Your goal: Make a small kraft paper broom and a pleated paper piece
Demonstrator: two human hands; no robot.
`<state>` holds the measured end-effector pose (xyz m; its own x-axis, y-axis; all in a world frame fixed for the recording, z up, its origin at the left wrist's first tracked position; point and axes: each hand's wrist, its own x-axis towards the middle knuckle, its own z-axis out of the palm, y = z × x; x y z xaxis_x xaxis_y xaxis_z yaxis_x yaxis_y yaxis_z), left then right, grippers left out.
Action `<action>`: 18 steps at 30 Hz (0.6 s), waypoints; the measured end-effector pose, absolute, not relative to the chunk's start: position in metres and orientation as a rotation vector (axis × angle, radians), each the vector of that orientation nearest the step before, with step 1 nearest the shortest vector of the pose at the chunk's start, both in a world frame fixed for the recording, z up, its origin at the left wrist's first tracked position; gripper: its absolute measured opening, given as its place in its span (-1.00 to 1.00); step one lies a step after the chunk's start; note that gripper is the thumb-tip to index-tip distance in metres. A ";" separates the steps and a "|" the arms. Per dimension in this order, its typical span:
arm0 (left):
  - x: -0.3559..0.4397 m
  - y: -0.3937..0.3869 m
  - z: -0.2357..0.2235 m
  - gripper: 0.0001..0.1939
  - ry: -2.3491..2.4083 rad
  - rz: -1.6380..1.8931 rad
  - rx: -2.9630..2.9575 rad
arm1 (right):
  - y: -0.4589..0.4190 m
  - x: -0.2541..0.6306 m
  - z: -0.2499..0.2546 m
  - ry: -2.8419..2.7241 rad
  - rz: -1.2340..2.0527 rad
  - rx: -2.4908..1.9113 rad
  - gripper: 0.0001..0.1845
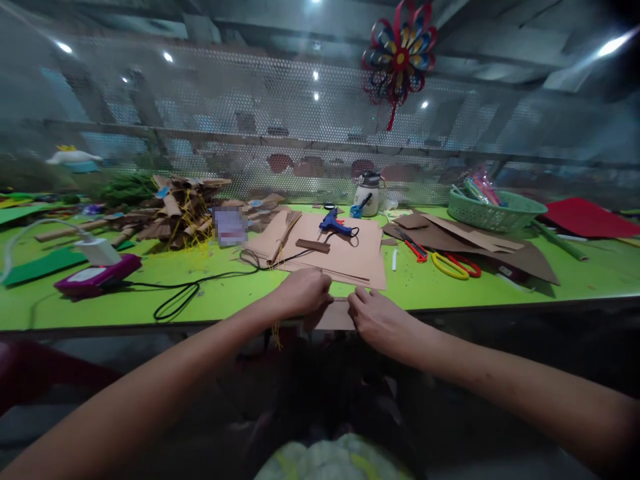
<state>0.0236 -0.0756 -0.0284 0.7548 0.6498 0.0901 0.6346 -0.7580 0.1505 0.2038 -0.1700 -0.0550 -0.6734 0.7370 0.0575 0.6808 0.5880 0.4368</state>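
Observation:
At the table's front edge my left hand (306, 291) and my right hand (374, 319) grip a sheet of brown paper (336, 316) between them. Fingers of both hands are closed on its upper edge, and the lower part of the sheet hangs past the table edge. Just beyond lies a stack of brown paper (361, 257). On that stack rest a blue glue gun (336, 223), a small dark brown strip (313, 246) and a rolled brown paper piece (285, 235). My fingertips partly hide the held edge.
A black cord (200, 279) runs from a purple power strip (100, 272) at left. Bundled brown paper (175, 210) stands behind. Red-handled scissors (414, 247), yellow-handled scissors (449, 265), brown card (525, 259), a green basket (500, 213) and a bottle (369, 193) occupy the right and back.

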 end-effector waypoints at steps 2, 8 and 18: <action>0.023 -0.068 -0.034 -0.74 1.078 0.216 2.784 | -0.173 0.201 -0.056 2.676 0.650 1.247 -0.86; 0.020 -0.052 -0.038 -0.83 0.989 0.081 2.608 | -0.165 0.206 -0.035 2.750 0.428 1.379 -0.87; 0.009 -0.061 -0.028 -0.81 0.956 0.332 2.645 | -0.117 0.226 -0.020 3.128 -0.348 1.559 -0.71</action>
<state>0.0095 -0.0605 -0.0281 0.7507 0.6512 0.1109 0.5798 -0.7300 0.3618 0.2255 -0.1165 -0.0202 -0.5511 0.7997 0.2382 0.7278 0.6003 -0.3315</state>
